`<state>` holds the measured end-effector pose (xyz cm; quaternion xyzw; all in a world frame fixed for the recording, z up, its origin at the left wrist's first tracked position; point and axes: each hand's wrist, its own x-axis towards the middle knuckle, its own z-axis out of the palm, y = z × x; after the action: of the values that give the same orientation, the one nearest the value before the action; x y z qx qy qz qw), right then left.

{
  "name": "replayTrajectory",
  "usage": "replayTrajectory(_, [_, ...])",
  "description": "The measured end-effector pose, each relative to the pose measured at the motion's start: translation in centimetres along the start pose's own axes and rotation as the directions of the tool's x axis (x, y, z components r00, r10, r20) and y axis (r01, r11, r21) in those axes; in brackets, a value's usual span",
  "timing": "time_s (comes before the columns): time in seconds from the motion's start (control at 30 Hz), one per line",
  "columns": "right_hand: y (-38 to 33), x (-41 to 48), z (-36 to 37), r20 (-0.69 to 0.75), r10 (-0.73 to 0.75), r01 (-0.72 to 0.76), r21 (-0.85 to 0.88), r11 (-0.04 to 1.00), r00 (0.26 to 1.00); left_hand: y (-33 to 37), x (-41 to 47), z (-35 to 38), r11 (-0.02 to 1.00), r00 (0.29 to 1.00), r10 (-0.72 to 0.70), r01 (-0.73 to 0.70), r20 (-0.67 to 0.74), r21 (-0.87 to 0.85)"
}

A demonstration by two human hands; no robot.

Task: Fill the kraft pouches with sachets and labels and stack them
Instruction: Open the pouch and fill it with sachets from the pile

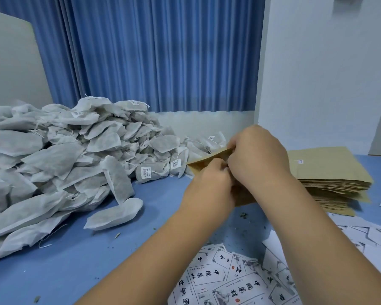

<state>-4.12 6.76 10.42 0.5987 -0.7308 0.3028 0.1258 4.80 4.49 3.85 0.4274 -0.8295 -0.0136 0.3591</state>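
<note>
Head view: kraft pouch (207,160) at centre frame, above the blue table (152,216), its visible top edge slanting, one corner pointing left toward the sachet pile (64,161). Left hand (209,183) and right hand (257,155), touching each other, both pinch that edge with curled fingers.

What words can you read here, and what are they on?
"中國藥材": on the labels, seen upside down.
Barcode tags on the sachets: print too small to read.
Small mark on the pouch stack: too blurred to read.
</note>
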Motion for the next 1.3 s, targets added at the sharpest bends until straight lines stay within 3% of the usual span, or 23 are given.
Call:
replayTrajectory(0.1, [-0.6, -0.3, -0.5, -0.038, 0.009, -0.011, -0.032, 0.999, 0.999, 0.9, 0.9, 0.0, 0.982, 0.986, -0.164, 0.167, 0.038, -0.085])
replayTrajectory(0.2, [-0.9, -0.5, -1.0, -0.060, 0.005, -0.008, -0.040, 0.999, 0.998, 0.6, 1.9, 0.5, 0.991, 0.991, -0.136, 0.136, 0.017, -0.007])
replayTrajectory(0.37, [-0.6, -0.4, -0.4, -0.056, -0.005, 0.001, -0.073, 0.997, 0.998, 0.9, 2.2, 0.9, 0.971, 0.990, -0.133, 0.141, 0.052, -0.194])
replayTrajectory(0.43, [-0.2, -0.3, 0.1, -0.051, -0.001, -0.003, -0.071, 0.997, 0.999, 0.5, 1.7, 0.9, 0.986, 0.996, -0.052, 0.064, 0.075, -0.157])
replayTrajectory(0.53, [0.3, 0.0, 0.7, -0.031, 0.033, -0.035, -0.064, 0.997, 0.999, -1.4, 0.0, 0.3, 0.981, 0.974, 0.180, -0.167, 0.137, -0.103])
replayTrajectory(0.6, [0.6, 0.2, 1.1, 0.004, 0.050, -0.050, -0.035, 0.998, 0.999, -3.6, -1.7, -0.6, 0.976, 0.975, 0.201, -0.191, 0.093, -0.102])
replayTrajectory(0.67, [0.9, 0.4, 1.4, 0.033, 0.055, -0.055, 0.000, 0.998, 0.998, -6.1, -3.2, -2.3, 0.998, 0.997, 0.054, -0.056, -0.052, -0.035])
replayTrajectory(0.73, [1.1, 0.5, 1.5, 0.045, 0.063, -0.064, 0.033, 0.997, 0.997, -8.8, -3.9, -4.3, 0.971, 0.984, -0.168, 0.177, -0.068, 0.163])
replayTrajectory(0.77, [1.2, 0.5, 1.5, 0.052, 0.063, -0.066, 0.050, 0.997, 0.997, -10.0, -4.1, -5.2, 0.905, 0.947, -0.321, 0.313, -0.023, 0.288])
replayTrajectory(0.83, [1.3, 0.5, 1.4, 0.072, 0.060, -0.066, 0.087, 0.994, 0.996, -11.9, -4.5, -6.4, 0.721, 0.796, -0.602, 0.503, 0.070, 0.477])
replayTrajectory(0.9, [1.3, 0.5, 1.5, 0.093, 0.060, -0.069, 0.103, 0.992, 0.994, -12.9, -5.1, -6.5, 0.613, 0.653, -0.741, 0.563, 0.157, 0.554])
replayTrajectory(1.0, [1.2, 0.5, 1.6, 0.113, 0.058, -0.071, 0.118, 0.990, 0.992, -14.0, -5.1, -6.1, 0.600, 0.628, -0.750, 0.512, 0.208, 0.615])
replayTrajectory(1.3, [1.8, 0.7, 2.0, 0.115, 0.060, -0.082, 0.194, 0.978, 0.992, -12.4, -4.8, -5.3, 0.768, 0.757, -0.607, 0.482, 0.241, 0.421])
